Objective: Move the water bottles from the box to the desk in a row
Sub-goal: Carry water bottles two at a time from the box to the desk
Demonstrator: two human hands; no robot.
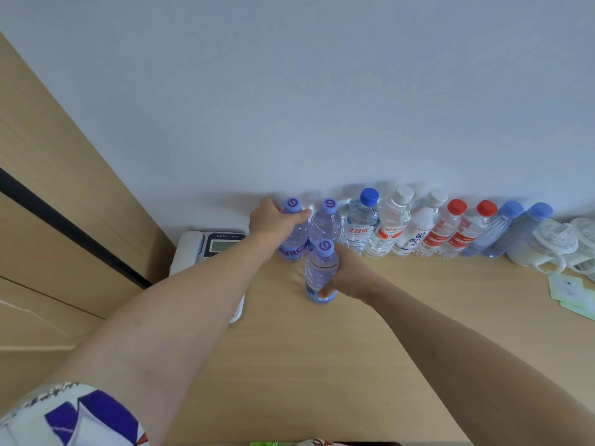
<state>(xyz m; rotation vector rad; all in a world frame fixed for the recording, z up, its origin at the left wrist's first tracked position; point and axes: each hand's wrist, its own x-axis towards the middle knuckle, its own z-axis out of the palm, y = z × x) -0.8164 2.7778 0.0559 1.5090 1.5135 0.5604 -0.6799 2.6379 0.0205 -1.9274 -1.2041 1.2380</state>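
Several water bottles stand in a row along the wall at the back of the wooden desk (322,365). My left hand (273,222) grips the leftmost purple-capped bottle (294,239) at the row's left end. Beside it stands a second purple-capped bottle (326,220). My right hand (346,275) holds a third purple-capped bottle (320,275) upright in front of the row, its base on or just above the desk. Further right come a blue-capped bottle (362,220), two white-capped, two red-capped and two light-blue-capped bottles. The box is out of view.
A white desk telephone (199,249) sits left of the bottles, partly behind my left arm. White cups (547,249) stand at the right end of the row, with green-edged cards (568,289) before them. A wooden panel rises on the left.
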